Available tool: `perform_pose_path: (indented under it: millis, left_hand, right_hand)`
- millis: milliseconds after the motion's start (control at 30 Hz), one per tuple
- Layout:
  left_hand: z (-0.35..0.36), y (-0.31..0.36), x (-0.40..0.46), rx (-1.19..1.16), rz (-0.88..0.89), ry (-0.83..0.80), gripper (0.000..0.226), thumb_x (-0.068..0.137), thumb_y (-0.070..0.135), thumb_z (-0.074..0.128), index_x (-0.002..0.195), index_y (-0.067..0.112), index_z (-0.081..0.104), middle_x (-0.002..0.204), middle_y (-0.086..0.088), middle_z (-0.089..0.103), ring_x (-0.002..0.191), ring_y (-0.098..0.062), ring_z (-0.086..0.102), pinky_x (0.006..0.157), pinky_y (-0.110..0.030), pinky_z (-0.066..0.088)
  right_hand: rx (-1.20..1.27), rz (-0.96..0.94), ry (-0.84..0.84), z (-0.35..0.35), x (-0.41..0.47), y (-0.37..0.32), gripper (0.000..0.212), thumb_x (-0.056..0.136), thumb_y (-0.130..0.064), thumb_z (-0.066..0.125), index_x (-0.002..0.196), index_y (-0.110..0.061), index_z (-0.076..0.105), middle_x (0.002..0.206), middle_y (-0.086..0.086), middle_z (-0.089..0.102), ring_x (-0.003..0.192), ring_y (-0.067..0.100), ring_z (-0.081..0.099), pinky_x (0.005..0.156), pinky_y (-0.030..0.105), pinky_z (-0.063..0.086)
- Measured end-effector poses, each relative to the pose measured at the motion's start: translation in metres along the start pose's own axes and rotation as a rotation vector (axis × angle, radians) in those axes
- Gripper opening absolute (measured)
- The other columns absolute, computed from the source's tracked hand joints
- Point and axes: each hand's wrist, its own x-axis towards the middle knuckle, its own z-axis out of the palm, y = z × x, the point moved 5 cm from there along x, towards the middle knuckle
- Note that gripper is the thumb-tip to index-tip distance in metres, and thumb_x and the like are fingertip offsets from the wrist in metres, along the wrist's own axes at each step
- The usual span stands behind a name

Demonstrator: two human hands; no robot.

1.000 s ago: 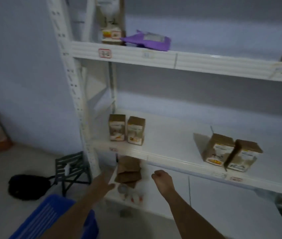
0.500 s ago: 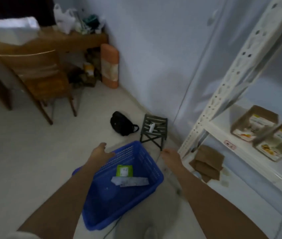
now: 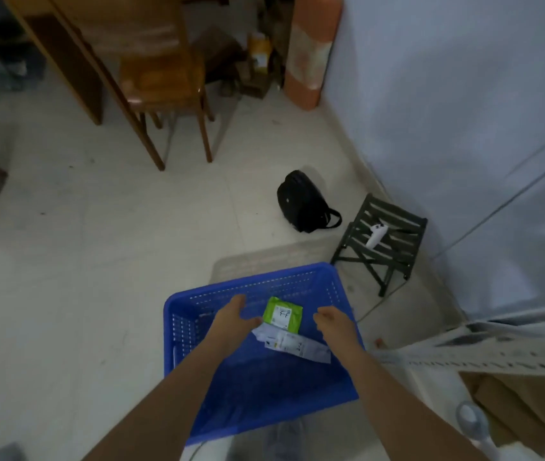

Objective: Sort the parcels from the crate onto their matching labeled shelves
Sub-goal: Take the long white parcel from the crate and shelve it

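Pale tiled floor [image 3: 65,261], blue crate [image 3: 264,377] underfoot, shelving now swung off to the right edge.
Half a second on, both hands have dropped into the crate: left hand [image 3: 233,322] and right hand [image 3: 334,324] are loosely spread, holding nothing, flanking the green parcel [image 3: 282,314] above the white parcel [image 3: 292,346]. A pickup looks imminent.

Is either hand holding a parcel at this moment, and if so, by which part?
Nothing is held. Both the left hand and the right hand hover open over the blue crate, either side of the green parcel and the white parcel.
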Motion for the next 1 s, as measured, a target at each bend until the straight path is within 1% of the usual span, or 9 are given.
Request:
perform_pose_path:
  millis: [100, 133, 200, 333, 400, 567, 667, 833, 1000]
  left_hand:
    - [0.027, -0.030, 0.047, -0.054, -0.061, -0.005, 0.068, 0.091, 0.021, 0.060, 0.147, 0.008, 0.024, 0.154, -0.009, 0.027, 0.140, -0.025, 0.031, 0.109, -0.036, 0.033]
    - [0.036, -0.042, 0.063, -0.087, -0.086, -0.008, 0.067, 0.092, 0.021, 0.060, 0.147, 0.008, 0.025, 0.154, -0.008, 0.027, 0.140, -0.026, 0.030, 0.110, -0.038, 0.033]
    - [0.055, -0.070, 0.095, -0.148, -0.156, -0.007, 0.065, 0.092, 0.022, 0.059, 0.147, 0.009, 0.026, 0.154, -0.008, 0.028, 0.139, -0.027, 0.031, 0.110, -0.040, 0.033]
    - [0.099, -0.138, 0.155, -0.223, -0.283, -0.014, 0.064, 0.092, 0.025, 0.060, 0.146, 0.010, 0.029, 0.152, -0.009, 0.031, 0.137, -0.028, 0.035, 0.109, -0.043, 0.035]
    - [0.121, -0.174, 0.182, -0.241, -0.326, -0.029, 0.062, 0.092, 0.026, 0.060, 0.144, 0.009, 0.031, 0.151, -0.010, 0.033, 0.135, -0.028, 0.037, 0.109, -0.043, 0.035]
    - [0.172, -0.257, 0.239, -0.299, -0.413, -0.049, 0.063, 0.091, 0.028, 0.061, 0.144, 0.010, 0.032, 0.149, -0.009, 0.036, 0.133, -0.028, 0.039, 0.107, -0.040, 0.037]
    - [0.200, -0.302, 0.266, -0.310, -0.471, -0.055, 0.062, 0.091, 0.027, 0.060, 0.144, 0.009, 0.032, 0.148, -0.011, 0.037, 0.132, -0.030, 0.041, 0.104, -0.041, 0.038]
    - [0.246, -0.359, 0.300, -0.370, -0.538, -0.066, 0.061, 0.091, 0.020, 0.060, 0.143, 0.005, 0.032, 0.148, -0.012, 0.037, 0.130, -0.032, 0.042, 0.099, -0.040, 0.038]
    - [0.284, -0.385, 0.327, -0.408, -0.551, -0.059, 0.056, 0.093, 0.014, 0.057, 0.142, 0.000, 0.034, 0.147, -0.014, 0.036, 0.132, -0.031, 0.040, 0.098, -0.036, 0.038]
  right_hand:
    - [-0.006, 0.063, -0.021, 0.025, 0.053, 0.032, 0.021, 0.092, -0.009, 0.046, 0.091, 0.009, 0.057, 0.091, 0.029, 0.055, 0.077, 0.031, 0.051, 0.068, 0.051, 0.042]
    - [0.001, 0.092, -0.030, 0.034, 0.070, 0.047, 0.019, 0.092, -0.009, 0.046, 0.084, 0.005, 0.055, 0.087, 0.025, 0.053, 0.075, 0.025, 0.047, 0.062, 0.043, 0.038]
    - [0.028, 0.147, -0.069, 0.056, 0.099, 0.080, 0.021, 0.093, -0.009, 0.045, 0.079, 0.000, 0.058, 0.085, 0.025, 0.052, 0.072, 0.023, 0.045, 0.062, 0.035, 0.033]
    - [0.029, 0.239, -0.133, 0.102, 0.155, 0.148, 0.024, 0.095, -0.011, 0.044, 0.102, 0.005, 0.060, 0.082, 0.028, 0.047, 0.071, 0.033, 0.047, 0.066, 0.034, 0.030]
    - [-0.019, 0.271, -0.162, 0.129, 0.185, 0.179, 0.015, 0.095, -0.012, 0.042, 0.084, -0.011, 0.053, 0.074, 0.014, 0.041, 0.066, 0.022, 0.038, 0.066, 0.033, 0.027]
    - [-0.171, 0.245, -0.233, 0.187, 0.257, 0.245, 0.034, 0.094, -0.006, 0.040, 0.061, -0.012, 0.032, 0.065, 0.006, 0.034, 0.057, 0.014, 0.033, 0.055, 0.027, 0.024]
    - [-0.310, 0.236, -0.324, 0.211, 0.286, 0.279, 0.023, 0.095, -0.007, 0.040, 0.074, -0.005, 0.048, 0.076, 0.008, 0.045, 0.066, 0.019, 0.045, 0.063, 0.033, 0.034]
    - [-0.422, 0.213, -0.299, 0.232, 0.326, 0.339, 0.030, 0.090, -0.012, 0.045, 0.066, -0.017, 0.028, 0.065, 0.000, 0.031, 0.056, 0.013, 0.029, 0.050, 0.028, 0.019]
    - [-0.455, 0.170, -0.249, 0.234, 0.364, 0.377, 0.010, 0.089, -0.011, 0.047, 0.079, -0.014, 0.044, 0.095, 0.010, 0.051, 0.083, 0.020, 0.049, 0.072, 0.032, 0.043]
